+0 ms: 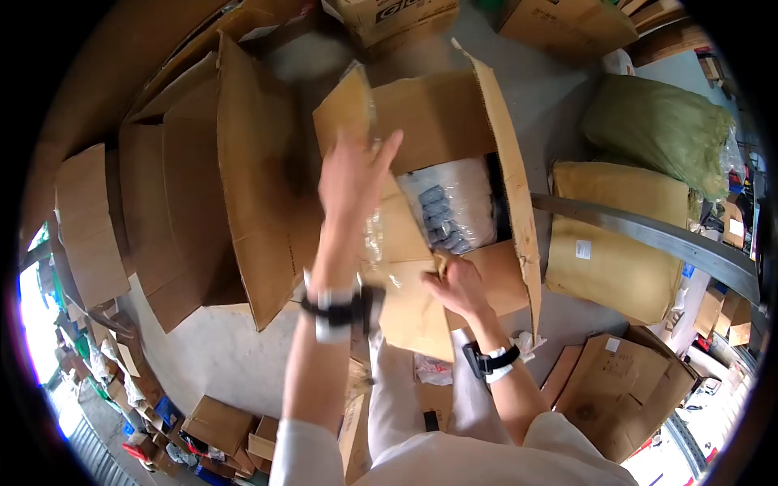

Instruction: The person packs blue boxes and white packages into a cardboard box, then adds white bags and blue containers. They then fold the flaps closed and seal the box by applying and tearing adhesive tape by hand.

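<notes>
An open cardboard box [429, 113] stands in front of me, its flaps raised or folded outward. Inside it lies a clear plastic bag [478, 198] with several grey pieces [442, 219] at its left side. My left hand [352, 182], slightly blurred, is over the box's left flap [401, 243], thumb spread away from the fingers. Strips of shiny tape run along that flap. The fingers of my right hand [459, 287] are closed around the flap's inner edge, near the front of the box. Both wrists wear black straps with small devices.
A large open carton [259, 186] stands close on the left. To the right, a metal bar [648, 227] crosses before a wrapped brown package [616, 202] and a green sack [656, 130]. More cartons [624, 389] lie at lower right.
</notes>
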